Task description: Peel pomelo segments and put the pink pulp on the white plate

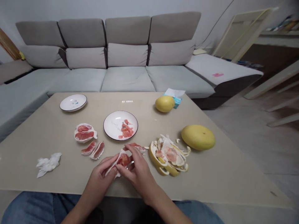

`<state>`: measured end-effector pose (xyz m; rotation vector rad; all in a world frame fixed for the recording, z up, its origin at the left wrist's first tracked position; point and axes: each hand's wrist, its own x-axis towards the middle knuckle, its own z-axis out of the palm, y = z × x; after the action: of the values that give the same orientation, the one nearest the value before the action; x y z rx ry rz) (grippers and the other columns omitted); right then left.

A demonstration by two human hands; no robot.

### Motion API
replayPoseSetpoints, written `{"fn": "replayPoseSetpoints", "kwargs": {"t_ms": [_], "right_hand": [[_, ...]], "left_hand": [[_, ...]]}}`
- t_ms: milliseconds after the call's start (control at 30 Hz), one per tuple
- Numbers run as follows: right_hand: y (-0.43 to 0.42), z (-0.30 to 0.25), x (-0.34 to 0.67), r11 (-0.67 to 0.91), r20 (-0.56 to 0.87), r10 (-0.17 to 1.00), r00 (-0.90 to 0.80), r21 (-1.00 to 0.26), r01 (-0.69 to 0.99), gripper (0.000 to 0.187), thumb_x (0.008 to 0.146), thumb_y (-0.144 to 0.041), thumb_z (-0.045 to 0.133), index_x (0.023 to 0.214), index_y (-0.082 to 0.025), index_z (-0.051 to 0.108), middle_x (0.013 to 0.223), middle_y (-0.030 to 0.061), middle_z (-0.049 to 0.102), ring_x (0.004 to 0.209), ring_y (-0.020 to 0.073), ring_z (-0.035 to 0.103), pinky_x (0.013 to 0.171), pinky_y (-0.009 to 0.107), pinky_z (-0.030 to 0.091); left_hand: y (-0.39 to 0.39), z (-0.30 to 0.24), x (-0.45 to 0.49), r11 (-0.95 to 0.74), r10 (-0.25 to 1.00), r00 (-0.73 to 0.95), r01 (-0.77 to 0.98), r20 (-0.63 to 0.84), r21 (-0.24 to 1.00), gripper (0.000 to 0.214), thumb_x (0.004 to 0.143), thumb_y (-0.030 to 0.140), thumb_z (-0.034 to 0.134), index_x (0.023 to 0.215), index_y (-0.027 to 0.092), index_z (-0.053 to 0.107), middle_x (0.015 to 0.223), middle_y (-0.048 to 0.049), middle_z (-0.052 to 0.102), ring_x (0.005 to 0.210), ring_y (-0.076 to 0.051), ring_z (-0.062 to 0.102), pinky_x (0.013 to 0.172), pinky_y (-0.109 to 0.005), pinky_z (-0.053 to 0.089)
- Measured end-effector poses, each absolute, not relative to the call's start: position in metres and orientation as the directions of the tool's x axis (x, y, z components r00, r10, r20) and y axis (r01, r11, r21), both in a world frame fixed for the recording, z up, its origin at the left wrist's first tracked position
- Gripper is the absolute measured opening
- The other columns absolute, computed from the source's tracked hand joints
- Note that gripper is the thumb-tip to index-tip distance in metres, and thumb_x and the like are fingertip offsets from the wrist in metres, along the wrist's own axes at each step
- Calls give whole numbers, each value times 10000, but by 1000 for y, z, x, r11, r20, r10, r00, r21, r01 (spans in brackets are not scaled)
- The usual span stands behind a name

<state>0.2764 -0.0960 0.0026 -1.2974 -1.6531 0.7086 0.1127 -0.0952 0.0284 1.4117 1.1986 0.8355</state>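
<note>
Worn items: one pair of blue denim jeans (30,209), mid-wash, soft and lightly creased, with a vertical seam on the leg at 7 o'clock and the other leg showing at 5 o'clock. Body parts in view: left hand (99,174) and right hand (137,171), both bare; left forearm (86,205) and right forearm (163,208), both uncovered, entering from 6 o'clock.

The head camera looks from just behind the near edge of the table (30,161). It faces forward and down, toward the sofa (127,77) beyond.
</note>
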Motion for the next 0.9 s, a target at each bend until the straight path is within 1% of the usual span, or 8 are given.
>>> {"fn": "replayPoseSetpoints", "kwargs": {"t_ms": [67,133,300,467,567,667,767,900], "right_hand": [[-98,1,273,206,232,973,7,-878,433,472,749,-306,742,1152,-200,519,1075,91,625,798,186,621,639,279,543],[-99,0,272,202,228,974,16,-892,403,364,766,-301,733,1061,-203,543,966,58,637,684,153,601,565,250,526],[-98,-2,276,371,402,916,-16,-830,416,278,850,-203,621,1125,-207,579,977,75,659,764,164,636,641,267,556],[-96,4,281,386,426,904,-17,-800,460,196,849,-163,577,1026,-204,648,840,53,691,732,172,639,670,288,552],[-93,13,286,332,346,937,-44,-846,417,161,843,-180,595,969,-213,689,841,42,713,727,165,648,638,263,540],[-89,21,291,194,186,981,-53,-935,298,125,828,-237,630,930,-216,700,855,36,719,706,160,660,581,241,532],[-87,25,295,5,-1,992,-124,-999,43,151,819,-314,655,919,-204,677,760,11,686,628,144,653,580,251,552],[-84,26,301,-175,-131,963,-236,-969,-176,216,793,-381,694,879,-184,667,713,-1,647,632,136,652,616,262,569]], "left_hand": [[-97,27,114,25,970,226,257,-85,966,372,843,323,572,1181,217,685,1255,-93,666,1188,-264,588,1019,-386,474],[-98,26,114,0,977,205,277,-59,961,362,846,328,568,1167,218,694,1248,-93,672,1178,-264,597,1012,-385,480],[-97,26,109,-26,975,217,288,-39,957,355,857,321,565,1180,240,687,1251,-77,675,1179,-262,597,1030,-391,463],[-93,30,103,64,948,289,235,-132,970,357,862,331,578,1196,254,677,1258,-60,672,1180,-276,583,1025,-398,458],[-93,32,99,253,898,343,108,-275,961,392,871,356,581,1248,263,634,1263,-49,667,1113,-277,612,916,-392,532],[-95,33,95,409,849,378,-27,-369,912,395,882,355,578,1264,263,618,1252,-45,669,1030,-256,642,836,-370,563],[-95,35,93,460,827,399,-74,-397,885,371,883,341,590,1239,250,642,1201,-48,692,923,-219,666,804,-334,562],[-95,35,90,467,814,421,-65,-400,882,371,888,337,581,1239,235,644,1117,-56,725,806,-188,670,805,-337,556]]}}
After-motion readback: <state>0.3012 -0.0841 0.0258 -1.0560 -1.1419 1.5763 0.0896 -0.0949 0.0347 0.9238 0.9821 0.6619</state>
